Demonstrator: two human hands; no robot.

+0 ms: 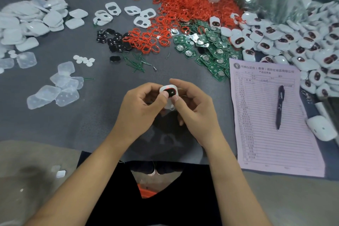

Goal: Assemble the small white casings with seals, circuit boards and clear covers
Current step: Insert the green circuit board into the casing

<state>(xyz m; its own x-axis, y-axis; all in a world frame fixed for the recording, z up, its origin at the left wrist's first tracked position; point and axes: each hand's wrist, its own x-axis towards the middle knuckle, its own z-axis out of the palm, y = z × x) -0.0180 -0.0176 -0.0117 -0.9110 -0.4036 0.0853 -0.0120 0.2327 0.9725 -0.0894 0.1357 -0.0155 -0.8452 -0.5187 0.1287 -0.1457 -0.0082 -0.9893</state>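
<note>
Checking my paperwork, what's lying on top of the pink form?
A dark pen lies on the pink form. Finished white casings overlap its far right corner; the print beneath them is hidden.

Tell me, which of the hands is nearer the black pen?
Right. The right hand is beside the pink form under the pen; the left hand is farther left.

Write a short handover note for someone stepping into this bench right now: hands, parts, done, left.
Left hand and right hand both grip one white casing, thumbs pressing its black insert; red seal shows at the rim.
Parts: seals, boards, black inserts, empty casings, clear covers.
Done: finished pile on the right.
Left: board and cover for this casing, it seems; then the empty casings.
</note>
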